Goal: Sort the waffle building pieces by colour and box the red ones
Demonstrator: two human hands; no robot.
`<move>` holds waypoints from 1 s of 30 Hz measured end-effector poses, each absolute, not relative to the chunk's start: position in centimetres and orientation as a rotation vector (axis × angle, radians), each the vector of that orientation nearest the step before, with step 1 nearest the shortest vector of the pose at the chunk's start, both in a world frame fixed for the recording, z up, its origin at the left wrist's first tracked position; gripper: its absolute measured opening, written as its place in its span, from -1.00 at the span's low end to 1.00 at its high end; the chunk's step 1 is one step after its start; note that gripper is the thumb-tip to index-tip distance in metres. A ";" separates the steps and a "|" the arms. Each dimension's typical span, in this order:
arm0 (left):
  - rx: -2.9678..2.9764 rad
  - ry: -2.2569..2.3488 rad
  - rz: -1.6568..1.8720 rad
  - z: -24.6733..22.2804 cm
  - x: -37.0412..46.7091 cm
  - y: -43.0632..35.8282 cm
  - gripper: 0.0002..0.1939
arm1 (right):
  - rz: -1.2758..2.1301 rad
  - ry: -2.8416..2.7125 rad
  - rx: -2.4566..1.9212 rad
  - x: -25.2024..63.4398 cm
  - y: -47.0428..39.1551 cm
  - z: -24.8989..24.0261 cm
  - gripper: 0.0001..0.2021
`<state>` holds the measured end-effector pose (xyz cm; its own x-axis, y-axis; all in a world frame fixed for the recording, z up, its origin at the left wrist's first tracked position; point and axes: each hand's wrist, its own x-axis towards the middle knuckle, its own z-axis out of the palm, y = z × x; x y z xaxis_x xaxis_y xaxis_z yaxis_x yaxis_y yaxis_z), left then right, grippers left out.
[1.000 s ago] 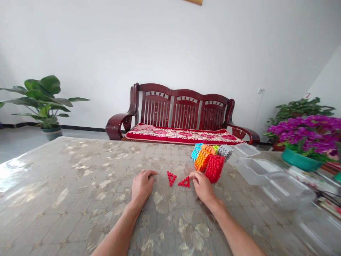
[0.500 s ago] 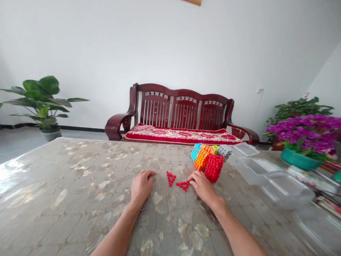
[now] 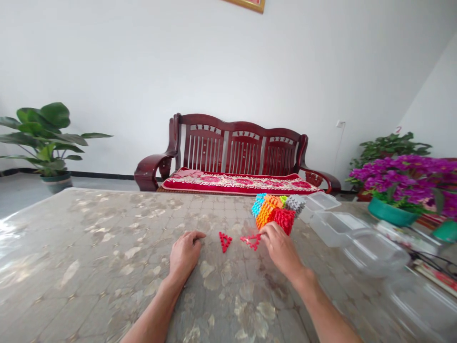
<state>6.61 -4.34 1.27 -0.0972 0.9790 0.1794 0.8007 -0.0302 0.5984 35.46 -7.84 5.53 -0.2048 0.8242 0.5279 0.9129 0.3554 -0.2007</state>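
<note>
My right hand [image 3: 280,245] pinches the corner of a red triangular piece with a knobbly outline [image 3: 252,241], blurred by motion. Its fingers are just in front of the red stack [image 3: 284,218], hiding part of it. To the left, a second red triangular piece [image 3: 224,242] lies flat on the table. My left hand [image 3: 185,252] rests on the tabletop left of that piece, apart from it, holding nothing, with the index finger stretched out and the thumb a little away. Behind the right hand, orange [image 3: 264,214], blue [image 3: 257,205] and grey [image 3: 295,202] stacks stand bunched together.
Clear plastic boxes [image 3: 333,233] stand along the right side of the patterned table [image 3: 117,267]. A teal pot with purple flowers [image 3: 392,212] and a cable lie beyond them. Across the far edge is a wooden bench [image 3: 246,147]; a potted plant [image 3: 53,138] stands at left.
My right hand has moved slightly up and right along with the red triangular piece, which is now tilted and blurred. The view has shifted a little; my left hand stays on the table.
</note>
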 end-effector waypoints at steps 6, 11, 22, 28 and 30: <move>1.901 1.965 0.827 1.5 6.7 -4.5 -0.65 | -0.376 -1.860 -1.628 40.8 -7.4 11.5 -0.87; 1.915 1.967 0.845 1.3 6.6 -4.4 -0.66 | -0.393 -1.862 -1.788 44.8 -5.6 13.3 -0.88; 1.900 1.959 0.835 1.1 6.5 -4.2 -0.65 | -0.312 -1.879 -1.904 46.1 -3.9 13.1 -0.86; 1.902 1.961 0.839 1.2 6.5 -4.2 -0.64 | -0.323 -1.838 -1.902 45.7 -3.6 12.8 -0.84; 1.909 1.960 0.838 1.1 6.5 -4.2 -0.65 | -0.354 -1.803 -1.883 45.5 -3.9 12.9 -0.83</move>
<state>6.49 -4.22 1.14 -0.0881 0.9771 0.1938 0.8152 -0.0410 0.5777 45.48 -3.88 12.91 0.0866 0.8528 0.5151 0.9842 0.0070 -0.1772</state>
